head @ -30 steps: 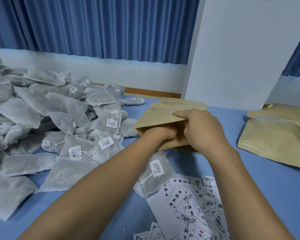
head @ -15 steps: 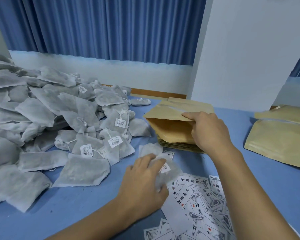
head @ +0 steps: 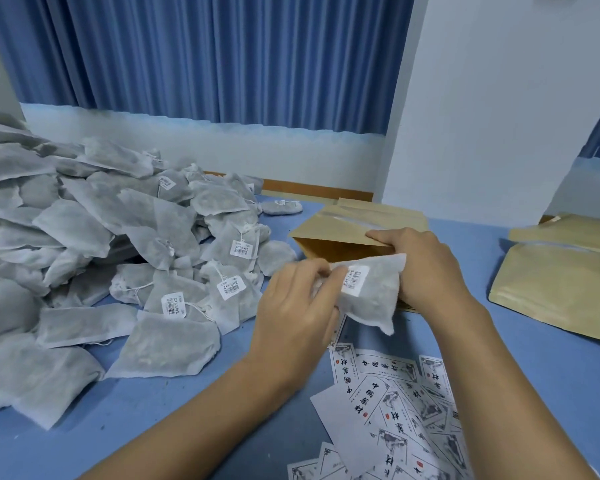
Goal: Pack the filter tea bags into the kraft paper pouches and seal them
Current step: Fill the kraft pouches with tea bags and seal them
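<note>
My left hand (head: 297, 313) pinches a grey filter tea bag (head: 373, 292) by its left end and holds it lifted just in front of the mouth of a kraft paper pouch (head: 343, 230). A white barcode tag (head: 355, 282) lies on the bag. My right hand (head: 420, 268) grips the pouch's upper lip and keeps the mouth spread wide toward me. The pouch lies on top of a flat stack of pouches, mostly hidden behind my hands. A large heap of filter tea bags (head: 94, 244) covers the left of the blue table.
Printed label sheets (head: 395, 403) lie scattered on the table (head: 534, 375) in front of me. Filled kraft pouches (head: 561, 282) rest at the right. A white pillar (head: 482, 98) and blue curtains (head: 222, 57) stand behind the table.
My left hand came out of the pouch, took a tea bag from the table near the labels, and raised it to the pouch mouth. My right hand kept holding the pouch lip.
</note>
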`<state>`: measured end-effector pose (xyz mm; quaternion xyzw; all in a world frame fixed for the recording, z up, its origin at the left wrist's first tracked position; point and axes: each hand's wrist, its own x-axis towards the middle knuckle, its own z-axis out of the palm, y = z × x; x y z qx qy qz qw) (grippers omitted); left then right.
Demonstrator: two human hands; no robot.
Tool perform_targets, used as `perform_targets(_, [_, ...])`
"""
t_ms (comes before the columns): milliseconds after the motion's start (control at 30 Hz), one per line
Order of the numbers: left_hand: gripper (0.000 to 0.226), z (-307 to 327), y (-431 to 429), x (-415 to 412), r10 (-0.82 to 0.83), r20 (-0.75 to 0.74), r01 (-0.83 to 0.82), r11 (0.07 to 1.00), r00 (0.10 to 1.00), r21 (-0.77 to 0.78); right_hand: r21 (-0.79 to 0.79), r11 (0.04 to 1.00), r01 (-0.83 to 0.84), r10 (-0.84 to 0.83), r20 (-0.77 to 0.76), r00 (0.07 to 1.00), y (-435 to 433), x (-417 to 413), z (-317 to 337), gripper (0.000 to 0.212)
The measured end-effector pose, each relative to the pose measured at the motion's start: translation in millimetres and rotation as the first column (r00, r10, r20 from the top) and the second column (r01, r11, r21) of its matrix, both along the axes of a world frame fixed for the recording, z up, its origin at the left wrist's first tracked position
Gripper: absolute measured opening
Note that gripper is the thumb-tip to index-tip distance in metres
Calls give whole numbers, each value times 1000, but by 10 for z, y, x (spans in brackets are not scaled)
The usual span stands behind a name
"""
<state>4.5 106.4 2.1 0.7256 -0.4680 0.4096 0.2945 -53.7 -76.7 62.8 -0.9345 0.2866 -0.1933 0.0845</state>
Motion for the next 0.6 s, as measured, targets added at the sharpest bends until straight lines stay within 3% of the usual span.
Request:
perform_targets(100, [26,103,-145,49,137,-21,-128,965,990,229,10,1000,16,-16,28,999,-13,-13,0,60])
perform_targets(167, [26,218,-265,-11,273,-60,-221,874,960,433,5,1000,9,-9,27,1000,-7,-6,-3,62])
perform_targets(233, [26,285,-460,-25,301,-131,-180,809,944,560,-10,1000,-22,23,27,999,11,5,-2,62])
perform_targets(367, [26,398,-910,59,296,-261,-111,829,919,548,-62,995,-82,86,65,994,42,-2,15,58])
perform_targets(500, [31,367,-1263,447,239,-537,-11,920,809,392,-47,997,-69,73,100,992,-45,-11,58,67])
perform_targets(600, [28,429,-1391,597,48,-708,226,931,704,288,-49,998,-39,45,117,992,-34,23,51,67])
